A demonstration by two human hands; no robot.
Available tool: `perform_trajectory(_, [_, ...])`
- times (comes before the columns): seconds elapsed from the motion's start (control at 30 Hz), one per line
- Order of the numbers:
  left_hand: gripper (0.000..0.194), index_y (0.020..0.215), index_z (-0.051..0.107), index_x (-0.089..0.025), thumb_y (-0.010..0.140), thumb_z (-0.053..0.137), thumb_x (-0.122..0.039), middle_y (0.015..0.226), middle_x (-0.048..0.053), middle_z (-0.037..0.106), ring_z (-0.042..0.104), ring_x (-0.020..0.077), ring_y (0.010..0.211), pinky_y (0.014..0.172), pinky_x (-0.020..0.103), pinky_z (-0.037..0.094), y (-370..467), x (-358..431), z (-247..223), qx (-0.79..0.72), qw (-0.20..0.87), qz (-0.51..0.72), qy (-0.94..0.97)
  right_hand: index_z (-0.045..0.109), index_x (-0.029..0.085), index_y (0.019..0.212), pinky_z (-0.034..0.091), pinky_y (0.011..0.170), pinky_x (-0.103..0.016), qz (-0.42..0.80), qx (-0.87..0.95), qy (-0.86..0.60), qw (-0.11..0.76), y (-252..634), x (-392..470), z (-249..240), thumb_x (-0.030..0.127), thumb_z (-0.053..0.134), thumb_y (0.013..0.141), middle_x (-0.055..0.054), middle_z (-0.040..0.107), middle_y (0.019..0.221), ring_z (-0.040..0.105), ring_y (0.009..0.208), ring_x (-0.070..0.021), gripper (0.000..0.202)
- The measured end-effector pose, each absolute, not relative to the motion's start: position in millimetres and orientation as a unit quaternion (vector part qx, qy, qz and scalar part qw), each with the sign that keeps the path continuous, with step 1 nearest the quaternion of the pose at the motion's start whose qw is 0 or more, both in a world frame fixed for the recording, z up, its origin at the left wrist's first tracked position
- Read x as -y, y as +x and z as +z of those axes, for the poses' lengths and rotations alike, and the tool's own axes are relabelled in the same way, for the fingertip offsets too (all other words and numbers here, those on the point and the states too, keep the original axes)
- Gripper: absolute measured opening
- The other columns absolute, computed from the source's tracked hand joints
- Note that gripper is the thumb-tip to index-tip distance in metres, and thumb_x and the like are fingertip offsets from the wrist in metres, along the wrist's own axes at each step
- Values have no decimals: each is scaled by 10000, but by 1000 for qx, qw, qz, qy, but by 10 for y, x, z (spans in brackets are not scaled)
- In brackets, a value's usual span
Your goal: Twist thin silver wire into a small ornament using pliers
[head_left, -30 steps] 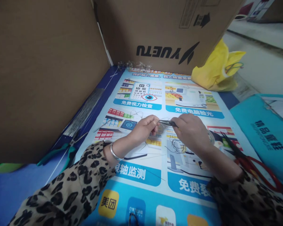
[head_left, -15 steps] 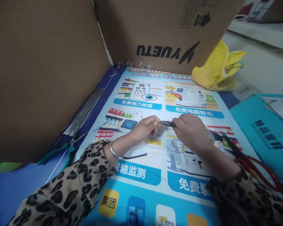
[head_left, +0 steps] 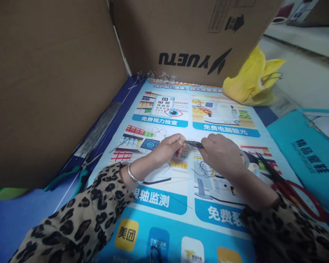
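My left hand (head_left: 171,147) is closed in a pinch over the middle of a printed poster (head_left: 190,113), with a thin metal wire (head_left: 190,147) at its fingertips. Dark needle-nose pliers (head_left: 194,144) point left from my right hand (head_left: 220,153), which is wrapped round their handles. The pliers' tips meet the left fingertips, and the exact grip on the wire is too small to make out. A tangle of bent wire (head_left: 205,168) lies just below the right hand. Another bent wire piece (head_left: 159,131) rests above the left hand.
Cardboard panels (head_left: 186,36) stand at the back and left. A bundle of straight wires (head_left: 98,129) and green-handled pliers (head_left: 80,173) lie at left. Red-handled scissors (head_left: 298,197), a turquoise box (head_left: 304,153) and a yellow bag (head_left: 249,84) are at right. Several wire shapes (head_left: 164,76) sit at the back.
The pliers' tips have shifted very slightly left, closer against my left fingertips. Both hands otherwise keep nearly the same position and grip.
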State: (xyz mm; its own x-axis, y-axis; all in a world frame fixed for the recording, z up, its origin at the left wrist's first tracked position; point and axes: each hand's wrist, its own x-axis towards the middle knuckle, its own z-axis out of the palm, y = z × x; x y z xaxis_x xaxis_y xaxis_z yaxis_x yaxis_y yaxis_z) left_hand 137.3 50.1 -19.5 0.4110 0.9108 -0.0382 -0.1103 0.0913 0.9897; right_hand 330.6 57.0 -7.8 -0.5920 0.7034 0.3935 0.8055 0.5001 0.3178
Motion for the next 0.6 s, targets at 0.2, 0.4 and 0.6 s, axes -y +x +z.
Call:
perform_trajectory(0.2, [198, 736, 453, -170, 851, 440, -330, 532, -51, 434, 412, 63, 474, 497, 198, 323, 1375, -499, -195, -359, 642, 405, 543, 571, 176, 708, 245, 582, -296, -215, 861, -448, 105, 3302, -581, -105, 323, 496, 820, -57, 540, 677, 464, 686, -196, 199])
perform_trajectory(0.4, [198, 739, 458, -166, 841, 470, -336, 573, -43, 439, 455, 69, 516, 520, 205, 348, 1337, -515, -223, -328, 672, 393, 536, 573, 162, 707, 307, 653, -307, -176, 878, -421, 145, 3346, -658, -182, 283, 513, 804, -69, 549, 710, 457, 725, -198, 166])
perform_trajectory(0.6, [151, 739, 472, -158, 846, 452, -263, 586, -47, 403, 471, 62, 518, 526, 203, 334, 1300, -535, -240, -311, 700, 405, 500, 573, 160, 729, 354, 682, -316, -137, 888, -381, 218, 3421, -619, -194, 242, 500, 817, -76, 572, 721, 480, 737, -195, 140])
